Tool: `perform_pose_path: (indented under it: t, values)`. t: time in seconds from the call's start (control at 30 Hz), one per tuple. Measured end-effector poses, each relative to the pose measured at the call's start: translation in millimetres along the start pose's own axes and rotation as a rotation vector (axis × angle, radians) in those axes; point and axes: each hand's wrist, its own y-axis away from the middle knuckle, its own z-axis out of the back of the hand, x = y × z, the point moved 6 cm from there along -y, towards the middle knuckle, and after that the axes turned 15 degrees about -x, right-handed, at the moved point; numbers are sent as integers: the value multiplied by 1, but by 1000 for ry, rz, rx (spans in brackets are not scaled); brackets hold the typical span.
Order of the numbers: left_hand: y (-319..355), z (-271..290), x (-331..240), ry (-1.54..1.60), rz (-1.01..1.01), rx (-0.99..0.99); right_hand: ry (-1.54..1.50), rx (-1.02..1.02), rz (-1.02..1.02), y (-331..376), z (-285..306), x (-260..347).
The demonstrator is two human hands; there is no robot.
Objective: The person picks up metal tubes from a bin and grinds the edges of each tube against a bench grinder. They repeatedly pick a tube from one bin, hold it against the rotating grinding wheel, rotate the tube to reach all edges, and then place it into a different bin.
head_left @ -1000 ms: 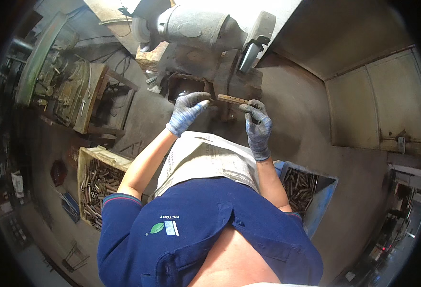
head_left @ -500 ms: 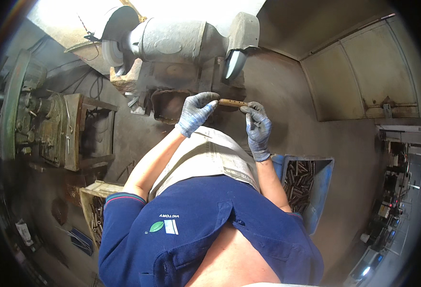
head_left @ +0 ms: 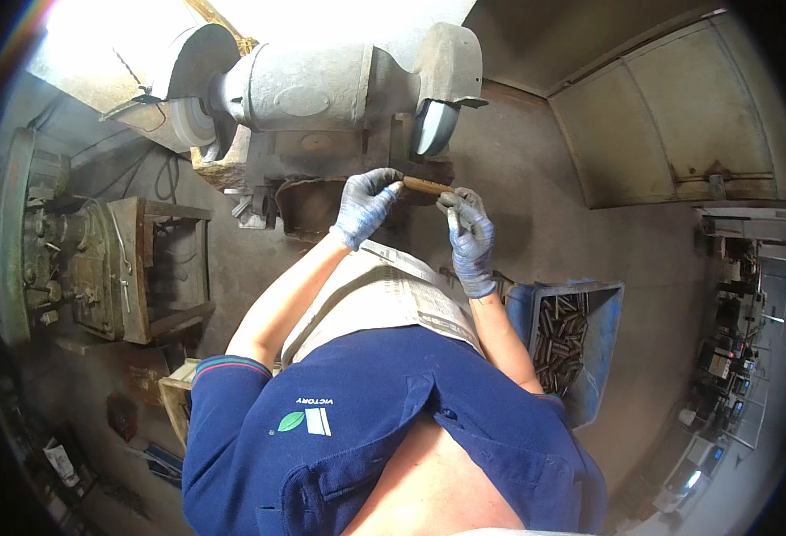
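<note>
Holding short metal rod (head_left: 427, 186) level between left hand (head_left: 365, 205), right hand (head_left: 469, 234)

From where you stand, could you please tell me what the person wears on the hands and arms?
Both the left hand and the right hand wear grey-blue knit work gloves with darker, worn patches on palms and fingers. The forearms are bare from the glove cuffs up. The sleeves are dark blue and pushed up near the elbow; the left one ends in a cuff with thin red and light stripes.
</note>
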Motion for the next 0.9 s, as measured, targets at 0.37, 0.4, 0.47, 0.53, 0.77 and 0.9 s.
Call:
perform_pose_path:
  t: [0.37, 0.4, 0.47, 0.53, 0.77, 0.9]
  values:
    - [-26, -11, 15, 33, 68, -34, 278, 82, 243, -33, 7, -18]
    - [-27, -11, 16, 33, 74, -61, 298, 96, 293, -36, 7, -18]
    - [-29, -13, 18, 34, 87, -111, 326, 110, 350, -42, 8, -24]
    - [-29, -17, 17, 22, 105, -144, 344, 110, 362, -48, 11, -35]
    - [-38, -38, 34, 96, 184, -224, 194, 60, 57, -62, 25, -57]
    - [-42, -46, 42, 127, 193, -223, 256, 24, 142, -68, 31, -55]
